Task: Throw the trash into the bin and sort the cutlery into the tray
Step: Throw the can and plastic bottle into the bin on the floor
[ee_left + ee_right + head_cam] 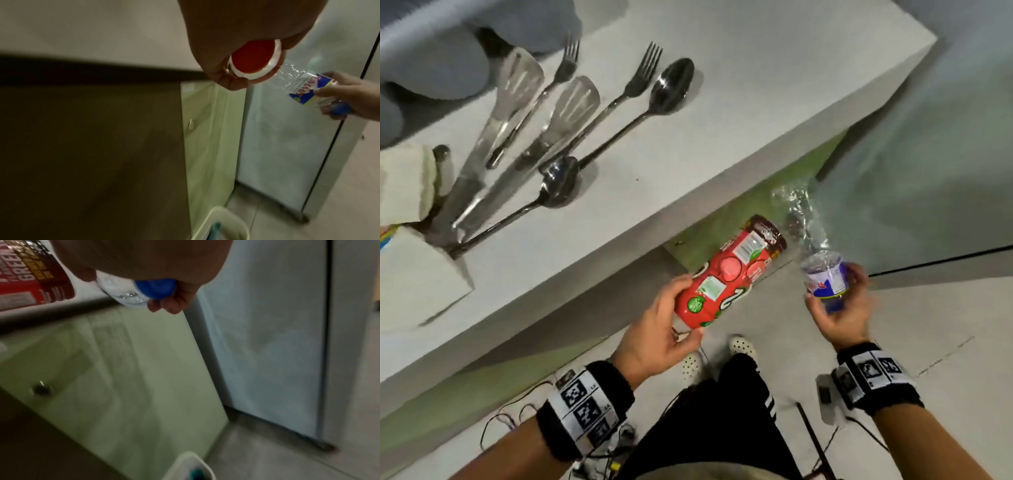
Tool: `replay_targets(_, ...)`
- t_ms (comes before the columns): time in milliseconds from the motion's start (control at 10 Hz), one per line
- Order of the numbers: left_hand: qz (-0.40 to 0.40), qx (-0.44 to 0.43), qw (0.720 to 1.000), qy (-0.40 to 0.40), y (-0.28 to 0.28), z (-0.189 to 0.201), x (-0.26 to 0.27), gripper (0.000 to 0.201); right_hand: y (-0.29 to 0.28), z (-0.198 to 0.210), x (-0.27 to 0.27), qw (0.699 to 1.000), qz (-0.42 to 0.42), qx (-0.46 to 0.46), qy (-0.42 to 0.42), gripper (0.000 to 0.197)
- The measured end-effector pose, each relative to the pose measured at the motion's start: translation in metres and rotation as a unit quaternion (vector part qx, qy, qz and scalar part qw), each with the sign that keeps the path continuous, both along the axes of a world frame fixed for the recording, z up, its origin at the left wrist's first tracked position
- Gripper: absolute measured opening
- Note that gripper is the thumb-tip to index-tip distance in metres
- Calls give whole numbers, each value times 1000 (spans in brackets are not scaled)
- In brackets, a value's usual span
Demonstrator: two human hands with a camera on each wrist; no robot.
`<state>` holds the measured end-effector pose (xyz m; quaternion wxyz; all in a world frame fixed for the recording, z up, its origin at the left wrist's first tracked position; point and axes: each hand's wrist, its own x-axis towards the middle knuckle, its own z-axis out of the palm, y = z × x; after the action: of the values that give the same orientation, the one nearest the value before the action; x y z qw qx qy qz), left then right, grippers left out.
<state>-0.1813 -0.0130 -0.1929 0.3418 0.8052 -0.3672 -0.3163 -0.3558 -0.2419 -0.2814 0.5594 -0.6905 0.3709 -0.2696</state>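
My left hand (664, 329) grips the base of a red snack tube (726, 274) with a red lid (254, 57), held out past the counter edge. My right hand (839, 305) holds a crumpled clear plastic bottle (822, 274) by its blue-capped neck (155, 287). A white bin (224, 225) stands on the floor below both hands, by the green cabinet; its rim also shows in the right wrist view (191, 467). On the white counter (722, 144) lie forks (635, 84), spoons (669, 89), spatulas (517, 89) and a knife.
A grey fridge (928, 164) stands to the right of the green cabinet (207, 146). A white box (417, 284) and a pale cloth (405, 181) sit at the counter's left. Cables (510, 414) and my feet are on the tiled floor.
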Motion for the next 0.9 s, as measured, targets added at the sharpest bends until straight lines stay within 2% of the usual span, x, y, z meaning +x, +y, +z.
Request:
replay_targets(100, -33, 117, 993, 5, 5, -38, 1, 68, 14, -52, -18, 992, 9, 0, 127, 67)
replay_targets(200, -9, 241, 970, 25, -3, -99, 11, 65, 28, -108, -15, 947, 96, -33, 304, 68)
replay_targets(300, 22, 282, 958, 46, -12, -151, 22, 63, 29, -135, 4, 923, 124, 8, 363, 66)
replay_targets(400, 31, 347, 936, 46, -29, -225, 38, 63, 26, -181, 42, 901, 146, 22, 408, 61)
replay_targets(500, 43, 380, 922, 57, -43, -271, 42, 60, 24, -214, 65, 878, 188, -11, 440, 58)
replay_targets(600, 78, 409, 906, 73, -56, -328, 45, 59, 29, -257, 89, 841, 239, -62, 480, 49)
replay_targets(700, 80, 426, 899, 66, -65, -361, 46, 58, 28, -290, 99, 825, 248, -78, 501, 41)
replay_targets(800, 48, 478, 876, 33, -71, -407, 44, 50, 26, -328, 124, 804, 283, -125, 508, 36)
replay_targets(900, 38, 495, 868, -5, -72, -427, 43, 48, 27, -338, 142, 811, 280, -190, 477, 34)
